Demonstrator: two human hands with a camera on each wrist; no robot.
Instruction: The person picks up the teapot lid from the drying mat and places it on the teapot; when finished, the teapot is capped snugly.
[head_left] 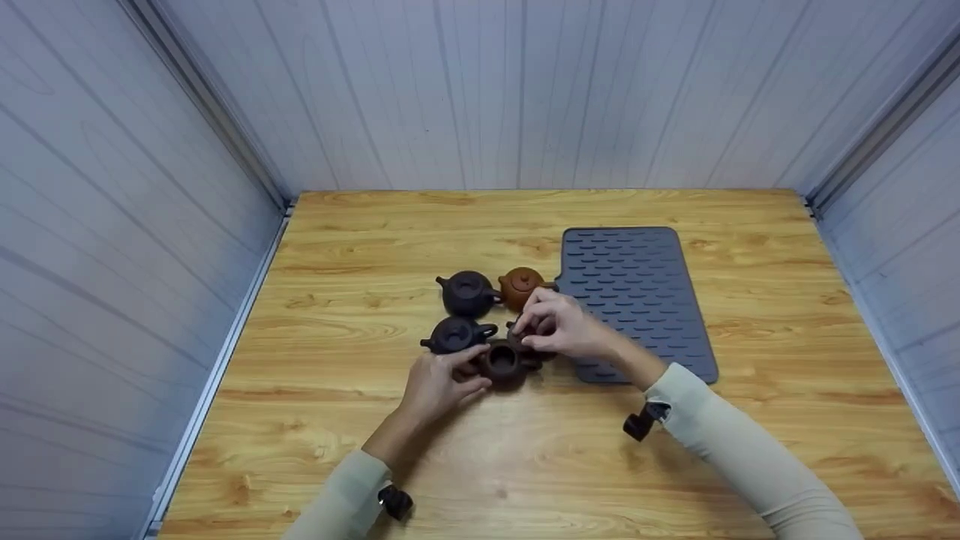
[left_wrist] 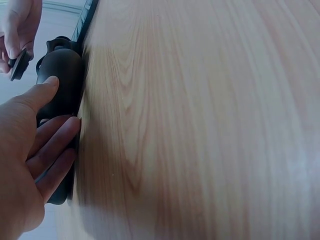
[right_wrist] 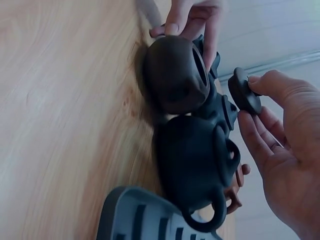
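Note:
My left hand point(head_left: 437, 386) holds a lidless dark brown teapot point(right_wrist: 170, 75) at its left side, with the thumb and fingers about the body. The pot stands on the table, and its round opening faces up. Above the pots, my right hand point(head_left: 561, 327) pinches a small dark teapot lid point(right_wrist: 244, 92) between thumb and fingers. Under that hand stands a dark lidded teapot point(right_wrist: 190, 160), partly covered in the head view. Beside my left hand is a black lidded teapot point(head_left: 452, 335). Farther back sit another black teapot point(head_left: 469, 295) and an orange-brown teapot point(head_left: 522, 286).
A grey ridged mat point(head_left: 637, 300) lies right of the teapots, partly under my right forearm. The wooden table point(head_left: 345, 285) is bounded by pale panel walls point(head_left: 480, 97) at the back and both sides. The pots stand close together.

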